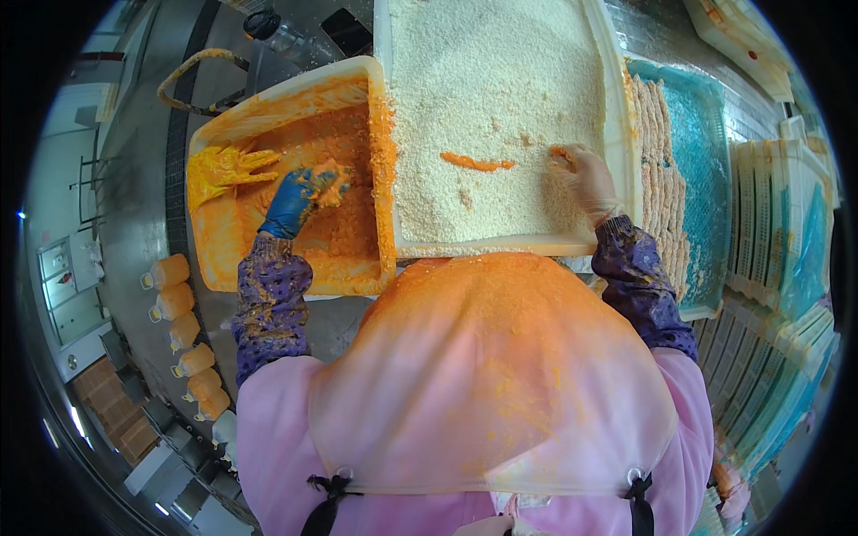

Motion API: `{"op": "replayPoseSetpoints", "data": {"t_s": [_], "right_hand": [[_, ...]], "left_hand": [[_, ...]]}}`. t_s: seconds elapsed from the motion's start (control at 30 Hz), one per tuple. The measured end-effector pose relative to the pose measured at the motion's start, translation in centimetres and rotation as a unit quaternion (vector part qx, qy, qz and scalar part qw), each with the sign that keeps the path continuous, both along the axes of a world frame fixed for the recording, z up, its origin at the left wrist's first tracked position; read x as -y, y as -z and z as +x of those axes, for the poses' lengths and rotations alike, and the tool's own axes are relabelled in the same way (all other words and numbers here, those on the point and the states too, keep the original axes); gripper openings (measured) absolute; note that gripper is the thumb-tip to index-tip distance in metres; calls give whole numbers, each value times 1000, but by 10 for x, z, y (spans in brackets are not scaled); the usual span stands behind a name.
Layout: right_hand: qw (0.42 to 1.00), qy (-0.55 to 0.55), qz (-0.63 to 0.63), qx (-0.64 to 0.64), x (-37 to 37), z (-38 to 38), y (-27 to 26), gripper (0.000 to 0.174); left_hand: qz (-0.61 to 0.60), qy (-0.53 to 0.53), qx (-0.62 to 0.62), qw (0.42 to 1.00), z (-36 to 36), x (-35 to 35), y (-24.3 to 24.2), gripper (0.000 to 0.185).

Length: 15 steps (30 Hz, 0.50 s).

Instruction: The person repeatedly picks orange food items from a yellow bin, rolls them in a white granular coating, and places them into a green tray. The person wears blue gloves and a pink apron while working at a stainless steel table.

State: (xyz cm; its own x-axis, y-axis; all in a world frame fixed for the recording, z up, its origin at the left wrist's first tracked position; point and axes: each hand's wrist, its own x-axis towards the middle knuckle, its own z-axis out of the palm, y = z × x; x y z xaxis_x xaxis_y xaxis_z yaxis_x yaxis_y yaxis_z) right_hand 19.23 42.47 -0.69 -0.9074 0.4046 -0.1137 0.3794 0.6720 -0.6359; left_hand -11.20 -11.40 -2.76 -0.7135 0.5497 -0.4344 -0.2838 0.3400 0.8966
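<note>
My left hand, in a blue glove smeared with orange, grips a clump of batter-coated food. It is over a white plastic tub whose inside is coated with orange batter. A yellow rubber glove hangs over that tub's left wall. My right hand, in a pale thin glove, pinches an orange battered piece at the right side of a tray of white breadcrumbs. Another orange battered strip lies on the crumbs between my hands.
Right of the crumb tray, rows of breaded strips lie in a blue-lined tray. Stacked trays stand farther right. A phone and a clear bottle are at the back. Several orange-filled jugs line the floor at left.
</note>
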Motion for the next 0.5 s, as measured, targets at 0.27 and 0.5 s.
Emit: {"op": "replayPoseSetpoints", "data": {"t_s": [0.27, 0.5], "right_hand": [[999, -19, 12, 25, 6, -3, -10, 33], [1000, 0, 11, 12, 9, -6, -12, 30]], "left_hand": [[-180, -7, -7, 984, 0, 15, -26, 43], [-36, 144, -6, 989, 43, -139, -181, 35]]}}
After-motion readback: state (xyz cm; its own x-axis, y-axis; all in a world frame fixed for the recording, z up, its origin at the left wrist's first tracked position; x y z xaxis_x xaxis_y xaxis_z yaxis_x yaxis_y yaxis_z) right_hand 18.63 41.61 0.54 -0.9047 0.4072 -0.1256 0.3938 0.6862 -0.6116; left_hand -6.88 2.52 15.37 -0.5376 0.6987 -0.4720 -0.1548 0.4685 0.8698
